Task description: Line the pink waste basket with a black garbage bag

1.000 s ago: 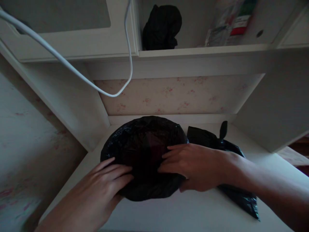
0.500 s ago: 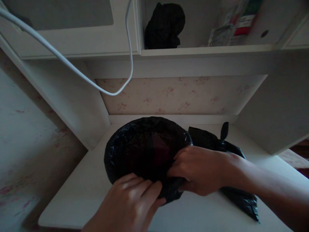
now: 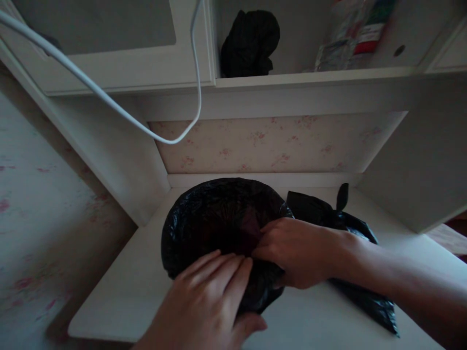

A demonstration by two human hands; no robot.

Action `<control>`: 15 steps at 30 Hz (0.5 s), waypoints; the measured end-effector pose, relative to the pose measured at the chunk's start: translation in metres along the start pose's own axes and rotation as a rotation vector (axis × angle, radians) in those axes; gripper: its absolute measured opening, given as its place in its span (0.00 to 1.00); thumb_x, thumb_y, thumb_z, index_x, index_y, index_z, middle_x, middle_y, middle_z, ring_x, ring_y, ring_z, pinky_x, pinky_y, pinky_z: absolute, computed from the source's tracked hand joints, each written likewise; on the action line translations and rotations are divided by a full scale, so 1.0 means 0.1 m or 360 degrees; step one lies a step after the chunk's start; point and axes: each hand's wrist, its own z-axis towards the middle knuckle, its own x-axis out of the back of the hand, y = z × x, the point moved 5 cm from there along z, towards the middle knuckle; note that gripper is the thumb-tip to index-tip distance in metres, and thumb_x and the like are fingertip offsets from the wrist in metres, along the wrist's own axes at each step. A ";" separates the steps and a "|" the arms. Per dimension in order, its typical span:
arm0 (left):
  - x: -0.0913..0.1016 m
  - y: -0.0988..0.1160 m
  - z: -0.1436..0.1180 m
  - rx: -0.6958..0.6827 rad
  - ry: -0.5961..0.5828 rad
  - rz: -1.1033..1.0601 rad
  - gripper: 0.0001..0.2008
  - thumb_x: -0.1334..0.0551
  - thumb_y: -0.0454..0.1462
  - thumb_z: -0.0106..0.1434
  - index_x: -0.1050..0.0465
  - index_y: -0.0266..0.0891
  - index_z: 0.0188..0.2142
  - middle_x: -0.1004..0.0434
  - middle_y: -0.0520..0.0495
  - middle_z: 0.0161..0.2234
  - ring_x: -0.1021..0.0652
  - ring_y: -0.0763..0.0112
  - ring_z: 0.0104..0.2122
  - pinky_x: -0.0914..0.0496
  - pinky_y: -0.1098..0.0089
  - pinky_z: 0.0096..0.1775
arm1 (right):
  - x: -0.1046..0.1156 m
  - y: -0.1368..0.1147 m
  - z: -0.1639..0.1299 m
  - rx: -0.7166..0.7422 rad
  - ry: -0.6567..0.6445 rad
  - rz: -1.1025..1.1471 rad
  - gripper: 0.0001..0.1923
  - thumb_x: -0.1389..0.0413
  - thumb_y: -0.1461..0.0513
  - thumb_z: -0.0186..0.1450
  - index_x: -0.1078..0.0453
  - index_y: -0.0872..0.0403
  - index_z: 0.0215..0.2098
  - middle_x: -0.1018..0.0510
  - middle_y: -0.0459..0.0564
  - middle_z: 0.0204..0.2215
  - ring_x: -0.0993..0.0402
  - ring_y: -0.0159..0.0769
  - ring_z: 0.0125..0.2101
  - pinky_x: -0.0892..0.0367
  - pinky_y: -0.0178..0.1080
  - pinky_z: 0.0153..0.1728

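A round bundle wrapped in a black plastic bag [image 3: 215,218] lies on a white desk [image 3: 120,291]. Something dark red shows faintly through the plastic. My left hand [image 3: 207,301] lies flat over the bundle's near edge, with the thumb under it. My right hand [image 3: 295,250] pinches the plastic at the bundle's right side. The bag's loose tail [image 3: 365,296] trails to the right under my right forearm, and a knotted end [image 3: 341,194] sticks up behind it.
A white cable [image 3: 109,102] hangs in a loop from the upper left. A shelf [image 3: 310,75] above the desk holds a black bundle [image 3: 250,43] and some packages [image 3: 353,34]. White side panels close the desk on both sides. Flowered wallpaper covers the back wall.
My left hand slid from the bundle's left side to its near edge and now covers it. My right hand went from lying flat to pinching the plastic.
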 end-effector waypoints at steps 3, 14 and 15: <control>-0.19 0.10 0.23 0.0280 -0.0396 -0.0081 0.16 0.30 0.41 0.66 0.23 0.42 0.53 0.13 0.46 0.45 0.14 0.49 0.39 0.17 0.50 0.38 | -0.03 0.00 0.03 -0.0072 -0.0142 -0.0089 0.13 0.38 0.55 0.66 0.18 0.57 0.40 0.14 0.58 0.33 0.16 0.50 0.35 0.40 0.42 0.28; -0.08 -0.28 0.08 0.0165 -0.0683 0.0006 0.17 0.44 0.25 0.65 0.20 0.46 0.35 0.15 0.50 0.33 0.14 0.52 0.34 0.24 0.59 0.35 | -0.07 0.01 -0.08 -0.0123 -0.0095 -0.0087 0.13 0.41 0.59 0.69 0.19 0.55 0.48 0.14 0.57 0.32 0.16 0.49 0.33 0.41 0.41 0.27; -0.07 -0.32 0.07 0.0185 -0.0668 -0.0024 0.18 0.44 0.24 0.64 0.20 0.46 0.34 0.15 0.51 0.33 0.15 0.54 0.35 0.24 0.59 0.36 | -0.06 -0.01 -0.09 -0.0106 -0.0046 -0.0029 0.14 0.40 0.59 0.69 0.20 0.56 0.49 0.14 0.58 0.33 0.16 0.49 0.34 0.38 0.41 0.29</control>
